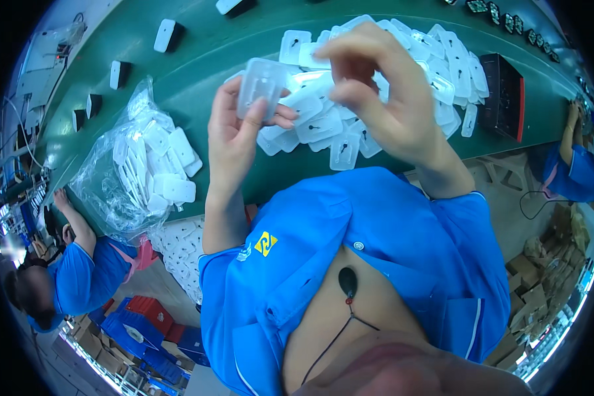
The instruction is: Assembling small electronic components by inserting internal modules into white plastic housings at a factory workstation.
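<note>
My left hand (234, 135) grips a translucent white plastic tray (265, 79) between thumb and fingers, held up above the bench. To its right, my right hand (399, 109) is raised with its thumb and index finger apart, and nothing shows between them. Beneath both hands spreads a heap of similar translucent trays (323, 125), many with a small dark keyhole-shaped mark or part. On the left, a clear plastic bag (96, 175) lies opened around a stack of flat white rounded plates (157, 165).
The green bench (208, 46) carries white-topped black blocks (168, 34) at its far left. A black box with a red edge (501, 96) stands right of the heap. Co-workers in blue sit at left (86, 280) and right (577, 171). Blue bins (133, 330) stand on the floor.
</note>
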{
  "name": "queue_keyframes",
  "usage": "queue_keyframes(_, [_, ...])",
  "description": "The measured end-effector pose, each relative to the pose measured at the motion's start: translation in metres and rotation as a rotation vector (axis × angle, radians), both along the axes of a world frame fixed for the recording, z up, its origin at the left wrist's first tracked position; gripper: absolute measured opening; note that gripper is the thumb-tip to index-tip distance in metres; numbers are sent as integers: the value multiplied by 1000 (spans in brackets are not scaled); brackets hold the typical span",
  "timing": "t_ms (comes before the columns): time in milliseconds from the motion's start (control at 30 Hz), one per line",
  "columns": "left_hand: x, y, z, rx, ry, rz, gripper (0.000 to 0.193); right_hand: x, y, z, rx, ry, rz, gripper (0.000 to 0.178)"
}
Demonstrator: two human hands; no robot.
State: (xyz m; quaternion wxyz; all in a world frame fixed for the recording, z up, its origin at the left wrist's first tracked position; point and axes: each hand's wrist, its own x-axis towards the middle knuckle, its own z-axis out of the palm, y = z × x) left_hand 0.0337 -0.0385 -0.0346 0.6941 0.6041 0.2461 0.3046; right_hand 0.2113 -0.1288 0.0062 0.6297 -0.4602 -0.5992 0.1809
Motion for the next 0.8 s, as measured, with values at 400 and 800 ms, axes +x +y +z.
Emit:
queue_keyframes(400, [54, -7, 11, 648, 307, -452, 12, 44, -36, -32, -162, -466, -227, 16])
queue_keyframes(800, [107, 1, 42, 402, 43, -110, 11, 234, -176, -62, -523, -382, -1309, 22])
